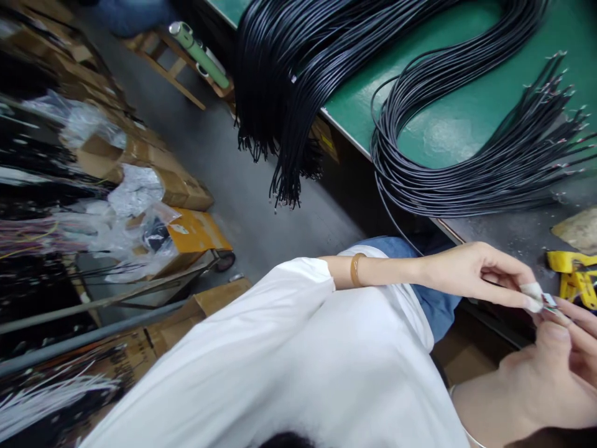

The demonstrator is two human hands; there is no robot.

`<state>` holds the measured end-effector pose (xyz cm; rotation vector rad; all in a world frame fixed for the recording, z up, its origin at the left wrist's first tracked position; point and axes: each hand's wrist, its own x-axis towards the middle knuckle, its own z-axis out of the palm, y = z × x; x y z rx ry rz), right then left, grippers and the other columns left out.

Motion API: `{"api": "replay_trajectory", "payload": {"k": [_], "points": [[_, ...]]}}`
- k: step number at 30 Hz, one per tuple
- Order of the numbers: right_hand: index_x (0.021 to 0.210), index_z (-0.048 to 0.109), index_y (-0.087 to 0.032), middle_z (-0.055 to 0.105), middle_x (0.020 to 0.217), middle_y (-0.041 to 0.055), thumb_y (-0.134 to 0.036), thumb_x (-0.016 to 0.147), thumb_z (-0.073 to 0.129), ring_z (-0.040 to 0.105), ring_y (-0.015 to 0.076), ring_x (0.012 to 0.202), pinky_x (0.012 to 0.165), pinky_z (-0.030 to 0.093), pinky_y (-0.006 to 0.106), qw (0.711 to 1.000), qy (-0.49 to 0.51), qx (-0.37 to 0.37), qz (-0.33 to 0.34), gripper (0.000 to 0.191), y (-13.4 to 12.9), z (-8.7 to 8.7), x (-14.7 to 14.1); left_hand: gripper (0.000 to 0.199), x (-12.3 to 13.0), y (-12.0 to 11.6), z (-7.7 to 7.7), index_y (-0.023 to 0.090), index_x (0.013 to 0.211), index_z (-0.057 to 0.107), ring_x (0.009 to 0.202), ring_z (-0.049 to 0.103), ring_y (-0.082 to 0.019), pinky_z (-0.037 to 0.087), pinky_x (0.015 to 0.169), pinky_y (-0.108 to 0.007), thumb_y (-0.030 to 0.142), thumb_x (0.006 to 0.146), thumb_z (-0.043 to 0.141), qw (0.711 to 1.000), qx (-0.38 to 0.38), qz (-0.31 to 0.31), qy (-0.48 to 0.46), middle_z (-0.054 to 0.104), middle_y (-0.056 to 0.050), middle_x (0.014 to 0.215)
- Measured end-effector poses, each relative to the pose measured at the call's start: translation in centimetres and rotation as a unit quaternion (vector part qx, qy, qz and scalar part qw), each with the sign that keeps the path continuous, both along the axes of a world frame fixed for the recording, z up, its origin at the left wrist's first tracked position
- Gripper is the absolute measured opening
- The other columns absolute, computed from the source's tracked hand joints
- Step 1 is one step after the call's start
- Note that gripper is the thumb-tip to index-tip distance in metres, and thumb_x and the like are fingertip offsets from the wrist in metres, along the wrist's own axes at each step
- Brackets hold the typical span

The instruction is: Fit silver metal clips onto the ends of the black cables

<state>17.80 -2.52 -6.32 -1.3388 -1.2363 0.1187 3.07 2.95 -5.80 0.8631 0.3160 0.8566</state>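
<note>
My left hand point(485, 274), its thumb and a fingertip wrapped in white, pinches the end of a black cable point(498, 284) near the right edge of the view. Right at those fingertips is a small white connector point(549, 301) with thin wires. My right hand point(536, 379) comes in from below, its fingers closed at the connector and wires; the hands partly hide how these sit. Above them a looped bundle of black cables point(420, 180) lies on the green tabletop point(443, 134), its stripped ends fanned out to the right.
More black cables point(289, 81) hang over the table's edge. A yellow tool point(571, 274) lies on the right. Behind on the left stand cardboard boxes point(181, 186), plastic bags and a metal rail point(93, 339). A green bottle point(200, 56) rests on a wooden stool point(172, 78).
</note>
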Motion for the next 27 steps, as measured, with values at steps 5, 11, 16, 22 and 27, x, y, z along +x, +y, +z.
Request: {"api": "replay_trajectory", "payload": {"k": [5,11,16,22,27], "points": [[0.086,0.082,-0.027,0.076,0.085,0.0088,-0.020,0.070,0.084,0.073,0.0294,0.080,0.067,0.056,0.045,0.999,-0.024,-0.030,0.014,0.018,-0.8,1.4,-0.1,0.017,-0.7,-0.7,-0.4,0.011,0.089,0.071,0.084,0.063,-0.015,0.050,0.080,-0.024,0.024,0.079,0.076,0.978,0.136,0.054,0.151,0.069,-0.005,0.088],[0.084,0.075,-0.020,0.075,0.096,0.0068,-0.017,0.078,0.077,0.074,0.0244,0.089,0.082,0.062,0.045,0.996,-0.024,-0.070,0.043,0.007,-2.0,1.7,0.0,0.018,-0.6,-1.8,0.9,0.013,0.089,0.068,0.064,0.051,-0.010,0.042,0.068,-0.023,0.030,0.091,0.062,0.932,0.233,0.073,0.267,0.064,-0.002,0.075],[0.091,0.076,-0.021,0.075,0.104,0.0056,-0.010,0.076,0.077,0.074,0.0219,0.090,0.082,0.064,0.041,0.996,-0.081,-0.014,0.023,0.018,-2.3,1.6,-0.5,0.033,-0.5,-1.9,0.9,0.013,0.085,0.059,0.054,0.051,-0.007,0.042,0.059,-0.021,0.043,0.084,0.072,0.993,0.031,-0.022,0.114,0.061,0.000,0.063],[0.100,0.078,-0.023,0.076,0.101,0.0057,-0.015,0.086,0.070,0.073,0.0246,0.093,0.084,0.060,0.045,0.999,-0.037,-0.025,-0.015,0.018,-2.0,2.1,0.2,0.040,-0.9,-0.8,1.2,0.008,0.088,0.069,0.047,0.046,-0.005,0.032,0.048,-0.020,0.043,0.074,0.083,0.991,-0.082,-0.005,0.105,0.059,0.002,0.054],[0.101,0.078,-0.021,0.076,0.102,0.0073,-0.018,0.089,0.066,0.072,0.0263,0.096,0.088,0.058,0.046,0.997,-0.076,-0.014,-0.011,0.017,-2.3,2.5,0.9,0.032,-0.2,-0.4,0.9,0.008,0.075,0.071,0.057,0.054,-0.005,0.041,0.058,-0.019,0.032,0.063,0.089,0.988,-0.111,0.030,0.102,0.067,-0.001,0.065]]}}
